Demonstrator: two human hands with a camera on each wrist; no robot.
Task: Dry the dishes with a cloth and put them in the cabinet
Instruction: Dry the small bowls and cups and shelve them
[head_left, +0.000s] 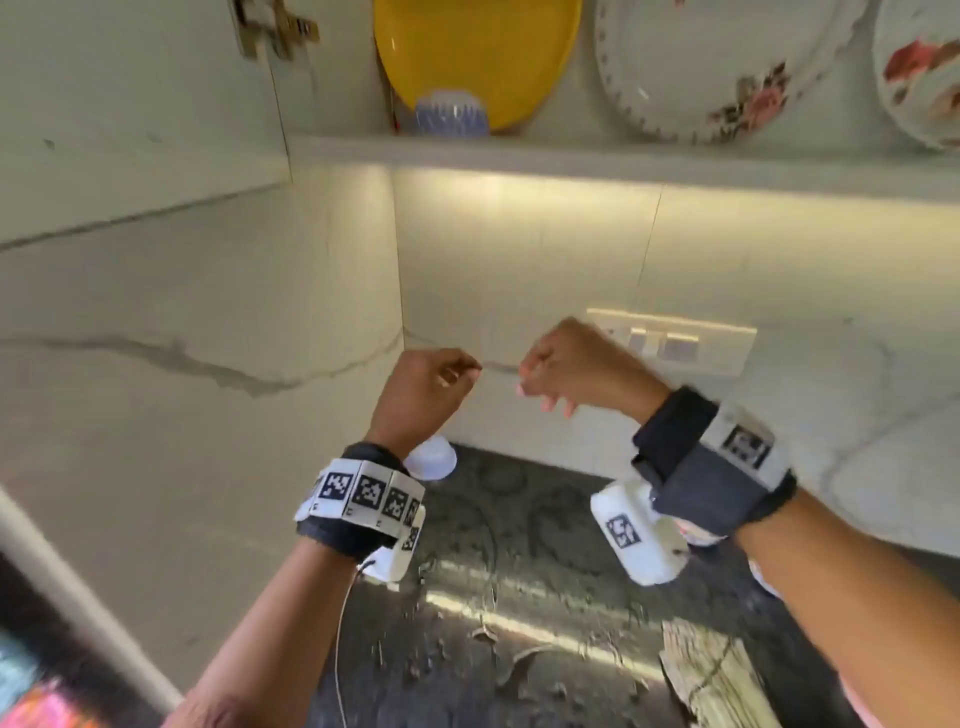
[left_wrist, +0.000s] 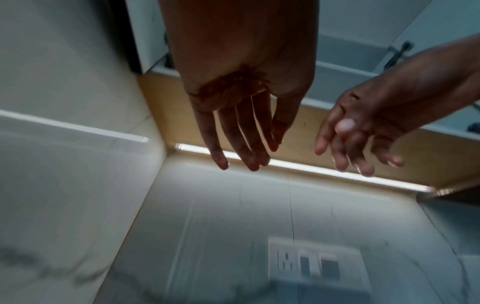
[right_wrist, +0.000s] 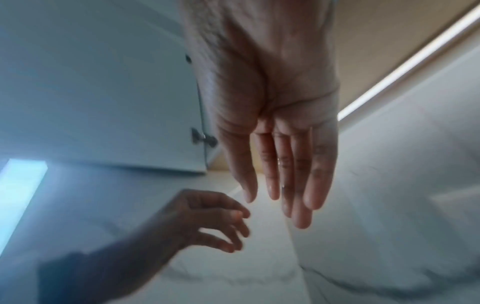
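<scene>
You had both hands up in front of the marble backsplash, below the cabinet shelf (head_left: 519, 156), w/ nothing in either. Your left hand (head_left: 423, 387) hung w/ fingers (left_wrist: 244, 133) long and relaxed, a little apart, gripping nothing. Your right hand (head_left: 576, 369) was just beside it, not touching, fingers (right_wrist: 293, 168) straight and close together in the right wrist view, looser in the head view; also holding nothing.

Dishes counted rel. to the shelf: 3 plates stood on edge on it, leaning on the cabinet back. That's 1 yellow plate (head_left: 478, 57) at the left end, 1 white floral plate (head_left: 722, 67) to its right, and 1 more floral plate (head_left: 919, 73) furthest right, cut by the frame edge. 1 small blue-and-white cup (head_left: 451, 118) sat upside down on the shelf in front of the yellow plate. Below the shelf, on the dark counter (head_left: 519, 571), 1 white bowl (head_left: 434, 460) lay upside down, partly hidden by your left wrist.

1 light strip (left_wrist: 324, 170) ran under the shelf; 1 switch plate (head_left: 670, 340) was on the wall below it, behind your right hand. 1 striped cloth (head_left: 711, 675) lay on the counter, lower right. 2 wristbands w/ marker tags, 1 per wrist.
</scene>
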